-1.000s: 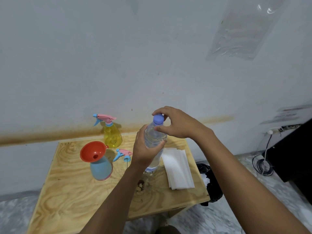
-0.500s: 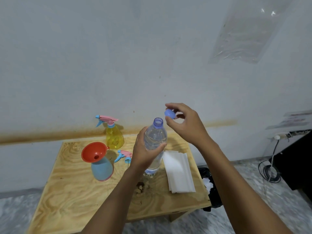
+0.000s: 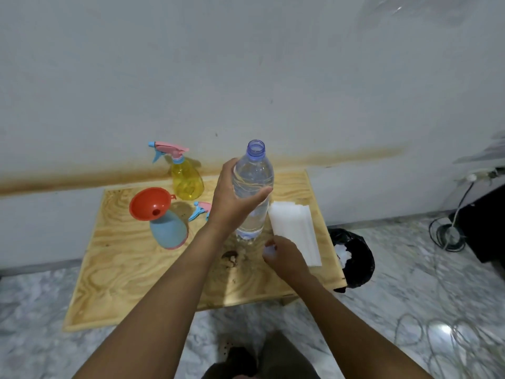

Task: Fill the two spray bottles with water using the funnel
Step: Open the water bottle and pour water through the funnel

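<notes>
Over the table (image 3: 123, 283), the left hand (image 3: 232, 206) grips an uncapped bottle (image 3: 254, 176) upright; the right hand (image 3: 287, 258), lower, pinches its blurred cap (image 3: 269, 252).

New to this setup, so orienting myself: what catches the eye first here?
The uncapped water bottle stands out mid-table, gripped by the left hand; the right hand below pinches a pale cap. Left of it, an orange funnel sits in the blue spray bottle.
</notes>
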The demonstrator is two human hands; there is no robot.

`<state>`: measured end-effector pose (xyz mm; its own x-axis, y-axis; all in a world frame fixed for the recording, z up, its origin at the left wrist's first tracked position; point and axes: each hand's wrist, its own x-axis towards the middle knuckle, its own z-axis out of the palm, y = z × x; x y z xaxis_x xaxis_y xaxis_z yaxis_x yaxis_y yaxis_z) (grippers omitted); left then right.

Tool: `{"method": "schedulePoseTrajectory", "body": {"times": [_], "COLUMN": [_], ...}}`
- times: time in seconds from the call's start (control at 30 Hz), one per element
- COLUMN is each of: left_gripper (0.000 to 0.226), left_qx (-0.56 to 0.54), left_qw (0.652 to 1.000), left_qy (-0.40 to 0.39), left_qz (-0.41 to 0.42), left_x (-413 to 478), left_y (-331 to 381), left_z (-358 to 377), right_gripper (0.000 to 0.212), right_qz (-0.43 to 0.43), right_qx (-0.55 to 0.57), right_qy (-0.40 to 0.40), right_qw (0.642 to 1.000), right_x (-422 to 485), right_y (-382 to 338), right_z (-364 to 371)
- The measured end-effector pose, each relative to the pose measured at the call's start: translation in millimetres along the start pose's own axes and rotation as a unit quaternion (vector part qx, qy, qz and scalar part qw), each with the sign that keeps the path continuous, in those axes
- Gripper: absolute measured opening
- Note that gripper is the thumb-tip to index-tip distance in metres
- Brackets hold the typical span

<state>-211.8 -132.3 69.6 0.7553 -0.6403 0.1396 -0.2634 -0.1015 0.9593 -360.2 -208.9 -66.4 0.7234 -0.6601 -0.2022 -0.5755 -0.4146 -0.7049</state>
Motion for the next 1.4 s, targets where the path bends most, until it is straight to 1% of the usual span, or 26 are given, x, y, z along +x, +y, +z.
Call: {"method": "schedulePoseTrajectory", "body": {"times": [0.1, 0.23, 0.37, 0.43, 0.47, 0.53, 0.6, 0.63, 0.7, 0.77, 0.9, 1.0, 1.13, 1.27, 1.4], "left_gripper": [0.07, 0.071, 0.072, 0.072, 0.074, 0.077, 0.081, 0.081, 0.077, 0.072, 0.071, 0.08, 0.072, 0.065, 0.071], "left_qx": [-0.001, 0.0, 0.009, 0.016, 0.021, 0.028, 0.032, 0.032, 0.032, 0.027, 0.022, 0.028, 0.003, -0.011, -0.014], "left_qw": [1.0, 1.0, 1.0, 1.0, 0.999, 0.999, 0.999, 0.999, 0.999, 1.0, 0.998, 0.996, 0.995, 0.994, 0.994], "left_qy": [-0.003, 0.003, 0.007, 0.008, 0.009, 0.01, 0.008, 0.005, 0.002, -0.005, -0.036, -0.055, -0.059, -0.04, -0.018], "left_qz": [-0.001, 0.005, 0.013, 0.022, 0.025, 0.026, 0.023, 0.018, 0.007, -0.01, -0.048, -0.064, -0.085, -0.098, -0.104], "left_x": [1.4, 1.8, 2.0, 2.2, 2.1, 1.6, 1.0, 0.5, 0.3, 0.5, 4.5, 8.9, 7.9, 6.3, 6.1], "left_y": [-1.4, -3.5, -4.5, -5.6, -6.5, -8.8, -8.8, -7.4, -2.4, 2.4, 9.3, 10.1, 14.2, 18.1, 19.5], "left_z": [0.3, 1.5, 2.2, 2.6, 2.7, 2.7, 2.1, 1.4, -0.6, -3.6, -12.5, -20.0, -25.1, -22.0, -17.9], "right_gripper": [0.014, 0.017, 0.014, 0.015, 0.018, 0.032, 0.048, 0.056, 0.07, 0.079, 0.08, 0.078, 0.09, 0.087, 0.084], "right_qz": [0.016, 0.012, 0.014, 0.02, 0.026, 0.025, -0.015, -0.042, -0.093, -0.134, -0.17, -0.175, -0.156, -0.167, -0.18], "right_qx": [-0.024, -0.088, -0.083, -0.063, -0.048, -0.016, 0.044, 0.08, 0.137, 0.161, 0.184, 0.204, 0.245, 0.241, 0.221], "right_qy": [-0.02, -0.019, -0.014, -0.003, 0.015, 0.077, 0.129, 0.135, 0.11, 0.08, 0.037, 0.031, 0.023, 0.012, 0.021], "right_qw": [0.999, 0.996, 0.996, 0.998, 0.998, 0.997, 0.991, 0.987, 0.98, 0.975, 0.967, 0.963, 0.957, 0.956, 0.958], "right_x": [4.7, 11.5, 13.6, 10.3, 7.5, 4.2, 5.4, 8.4, 16.8, 27.7, 47.6, 56.7, 63.2, 71.7, 75.6], "right_y": [4.5, 7.0, 9.0, 8.0, 5.4, 0.0, -9.1, -14.8, -32.7, -52.1, -76.1, -76.7, -75.3, -78.7, -76.9], "right_z": [23.8, 40.6, 43.9, 39.9, 35.1, 21.9, 3.2, -7.0, -29.6, -46.9, -61.1, -60.0, -53.3, -50.0, -46.7]}}
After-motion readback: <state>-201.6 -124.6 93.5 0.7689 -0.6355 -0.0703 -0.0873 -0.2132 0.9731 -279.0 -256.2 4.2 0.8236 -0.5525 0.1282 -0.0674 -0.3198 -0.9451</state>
